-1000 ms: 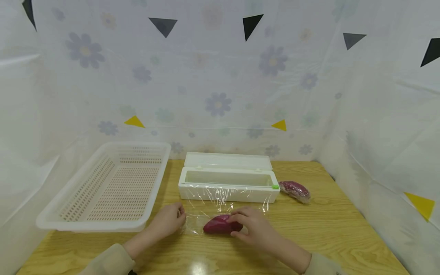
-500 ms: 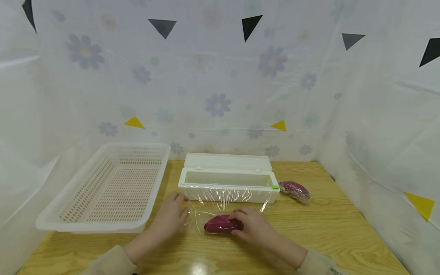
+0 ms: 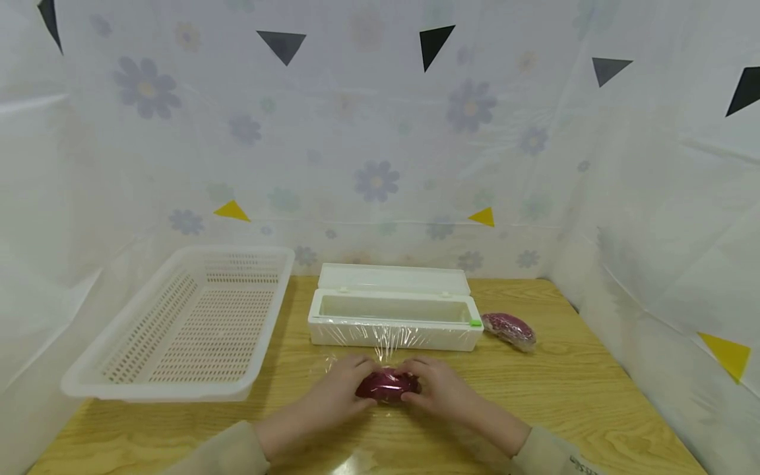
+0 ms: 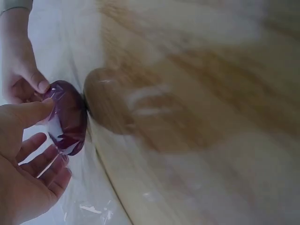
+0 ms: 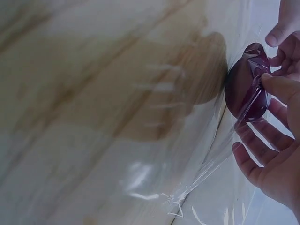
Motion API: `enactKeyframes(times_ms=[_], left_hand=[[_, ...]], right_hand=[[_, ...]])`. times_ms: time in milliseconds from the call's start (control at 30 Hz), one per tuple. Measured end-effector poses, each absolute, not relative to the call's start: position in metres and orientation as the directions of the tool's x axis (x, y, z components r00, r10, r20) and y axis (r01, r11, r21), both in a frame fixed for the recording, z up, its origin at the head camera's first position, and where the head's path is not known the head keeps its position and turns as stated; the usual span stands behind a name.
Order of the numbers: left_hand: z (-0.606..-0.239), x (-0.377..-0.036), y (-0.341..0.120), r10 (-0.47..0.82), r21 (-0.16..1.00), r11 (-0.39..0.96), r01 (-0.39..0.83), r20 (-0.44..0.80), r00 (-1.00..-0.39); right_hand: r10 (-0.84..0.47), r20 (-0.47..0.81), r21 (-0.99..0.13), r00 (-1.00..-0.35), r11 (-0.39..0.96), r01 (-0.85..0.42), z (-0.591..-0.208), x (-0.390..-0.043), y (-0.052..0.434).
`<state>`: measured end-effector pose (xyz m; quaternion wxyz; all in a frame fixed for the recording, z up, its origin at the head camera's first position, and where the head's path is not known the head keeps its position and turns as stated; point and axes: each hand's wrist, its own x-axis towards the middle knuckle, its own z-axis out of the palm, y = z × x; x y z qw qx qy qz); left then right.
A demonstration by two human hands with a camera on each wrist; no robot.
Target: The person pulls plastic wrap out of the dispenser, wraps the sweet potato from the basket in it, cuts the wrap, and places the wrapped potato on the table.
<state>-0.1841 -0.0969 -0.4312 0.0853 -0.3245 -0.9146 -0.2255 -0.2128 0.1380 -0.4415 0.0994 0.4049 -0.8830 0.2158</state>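
Both hands meet at the front middle of the tabletop [image 3: 570,389]: the left hand [image 3: 338,389] cups the left end of a purple sweet potato [image 3: 386,384] with curled fingers, thumb on top, and the right hand [image 3: 436,389] grips its right end the same way. It lies on its side, long axis running left to right, parallel to the white wrap box [image 3: 394,316] just behind it. Clear film [image 3: 388,343] runs from the box's front edge down over the potato, wrinkled against its skin. Forearms in beige sleeves angle inward from the near edge. No writing can be read anywhere. A second, already wrapped potato [image 3: 509,330] lies right of the box, a white basket [image 3: 184,323] to the left.
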Motion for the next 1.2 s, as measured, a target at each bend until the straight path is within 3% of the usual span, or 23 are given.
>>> enactKeyframes(times_ms=[367,500,667,900,1200], left_hand=[[-0.441,-0.198,-0.087,0.543,0.39,0.688,0.612,0.283,-0.79],[-0.441,-0.204,-0.087,0.539,0.422,0.685,0.594,0.254,-0.803],[-0.445,-0.213,-0.088,0.543,0.445,0.684,0.579,0.22,-0.811],[-0.444,-0.224,-0.089,0.52,0.513,0.691,0.51,0.138,-0.843],[-0.434,-0.22,-0.087,0.509,0.295,0.772,0.563,0.243,-0.825]], right_hand=[[-0.638,0.283,-0.437,-0.716,0.579,-0.688,-0.445,-0.217,0.142],[-0.608,0.338,-0.388,-0.718,0.605,-0.695,-0.445,-0.217,0.14],[-0.603,0.428,-0.258,-0.674,0.633,-0.73,-0.445,-0.216,0.137],[-0.613,0.384,-0.195,-0.691,0.678,-0.709,-0.445,-0.215,0.135],[-0.653,0.337,-0.22,-0.679,0.646,-0.731,-0.439,-0.229,0.135]])
